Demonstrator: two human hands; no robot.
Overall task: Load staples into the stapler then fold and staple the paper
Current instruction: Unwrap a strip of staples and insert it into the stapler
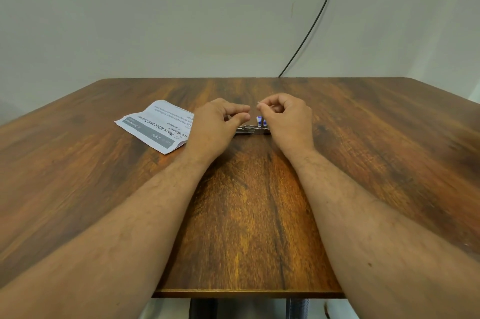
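A metal stapler [250,129] lies flat on the wooden table [246,201] between my two hands, partly hidden by them. Behind it a small blue and white staple box [260,120] peeks out. My right hand [284,117] hovers over the stapler's right end, with thumb and forefinger pinching something tiny and pale, likely a strip of staples [258,103]. My left hand [220,121] is at the stapler's left end with fingers curled and thumb meeting forefinger; whether it holds anything is hidden. A creased printed paper [155,125] lies to the left of my left hand.
A black cable [314,22] runs down the pale wall to the table's back edge. The table's front edge [246,294] is close to me, with table legs visible below.
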